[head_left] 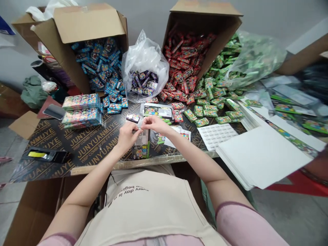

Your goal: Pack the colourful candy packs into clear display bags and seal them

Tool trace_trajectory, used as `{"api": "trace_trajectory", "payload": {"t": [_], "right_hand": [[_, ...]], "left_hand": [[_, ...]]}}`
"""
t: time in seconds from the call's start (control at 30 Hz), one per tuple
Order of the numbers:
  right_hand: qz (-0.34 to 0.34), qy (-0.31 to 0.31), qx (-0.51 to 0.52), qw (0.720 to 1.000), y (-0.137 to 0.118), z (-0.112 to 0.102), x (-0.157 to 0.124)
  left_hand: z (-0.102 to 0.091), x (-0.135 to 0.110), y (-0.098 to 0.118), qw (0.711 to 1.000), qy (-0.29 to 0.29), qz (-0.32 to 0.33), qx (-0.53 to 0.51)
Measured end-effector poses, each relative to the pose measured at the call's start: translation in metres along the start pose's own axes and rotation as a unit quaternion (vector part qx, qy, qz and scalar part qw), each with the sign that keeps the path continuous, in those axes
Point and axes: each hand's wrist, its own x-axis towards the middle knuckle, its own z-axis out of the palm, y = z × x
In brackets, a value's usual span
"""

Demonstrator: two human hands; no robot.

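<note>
My left hand (128, 135) and my right hand (155, 124) meet over the near middle of the table, fingertips pinched close together. Something small and translucent shows between them, too indistinct to name. Just below the fingers lies a black-and-green printed packet (141, 151). One small dark packet (133, 118) rests beyond my left hand. Behind my right hand is a flat black-and-green printed pack (156, 111), partly hidden. White printed pieces (176, 136) lie under my right forearm.
Cartons of blue packets (102, 65) and red packets (188, 54) flank a clear bag (146, 51) of purple ones. Green packets (210, 111) spread rightward, near a sticker sheet (217, 136) and white card stack (263, 153). Wrapped bundles (82, 111) and a black tape dispenser (47, 155) are left.
</note>
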Motion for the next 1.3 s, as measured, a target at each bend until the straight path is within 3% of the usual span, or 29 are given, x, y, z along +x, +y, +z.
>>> {"api": "trace_trajectory", "payload": {"t": [0.1,0.17,0.27,0.33,0.37,0.43,0.5,0.6,0.67,0.73,0.8,0.9,1.03,1.1,1.3], "right_hand": [[-0.023,0.113,0.029,0.993,0.014,0.013,-0.002],[-0.058,0.193,0.007,0.979,0.026,0.004,-0.01],[-0.089,0.351,-0.134,0.922,0.052,-0.043,-0.036],[-0.038,0.437,-0.258,0.861,0.074,-0.086,-0.06],[0.016,0.448,-0.309,0.839,0.086,-0.105,-0.071],[0.113,0.413,-0.372,0.824,0.11,-0.134,-0.088],[0.148,0.388,-0.387,0.823,0.129,-0.145,-0.095],[0.149,0.382,-0.392,0.823,0.144,-0.141,-0.095],[0.142,0.38,-0.397,0.823,0.147,-0.135,-0.093],[0.134,0.376,-0.397,0.827,0.148,-0.132,-0.092],[0.129,0.372,-0.392,0.831,0.149,-0.132,-0.092],[0.131,0.371,-0.386,0.834,0.149,-0.133,-0.093],[0.131,0.374,-0.396,0.828,0.148,-0.128,-0.094],[0.124,0.373,-0.405,0.826,0.146,-0.125,-0.095],[0.115,0.387,-0.397,0.824,0.138,-0.126,-0.102]], "left_hand": [[-0.001,-0.001,0.003,0.996,-0.037,0.041,0.066],[-0.008,-0.005,0.001,0.99,-0.061,0.063,0.111],[-0.03,-0.014,-0.013,0.981,-0.059,0.041,0.18],[-0.048,-0.018,-0.026,0.97,-0.044,0.0,0.24],[-0.055,-0.019,-0.031,0.961,-0.043,-0.015,0.272],[-0.061,-0.019,-0.04,0.948,-0.081,-0.017,0.308],[-0.054,-0.018,-0.045,0.94,-0.177,0.014,0.291],[-0.028,-0.019,-0.05,0.899,-0.373,0.044,0.225],[-0.011,-0.02,-0.054,0.859,-0.467,0.032,0.205],[-0.001,-0.02,-0.057,0.837,-0.507,0.019,0.202],[-0.001,-0.016,-0.057,0.835,-0.519,0.008,0.184],[-0.014,-0.005,-0.051,0.865,-0.493,-0.043,0.085],[-0.033,0.007,-0.039,0.949,-0.286,-0.115,-0.065],[-0.035,0.007,-0.035,0.96,-0.213,-0.134,-0.125],[-0.017,-0.013,-0.035,0.96,-0.136,-0.145,-0.197]]}}
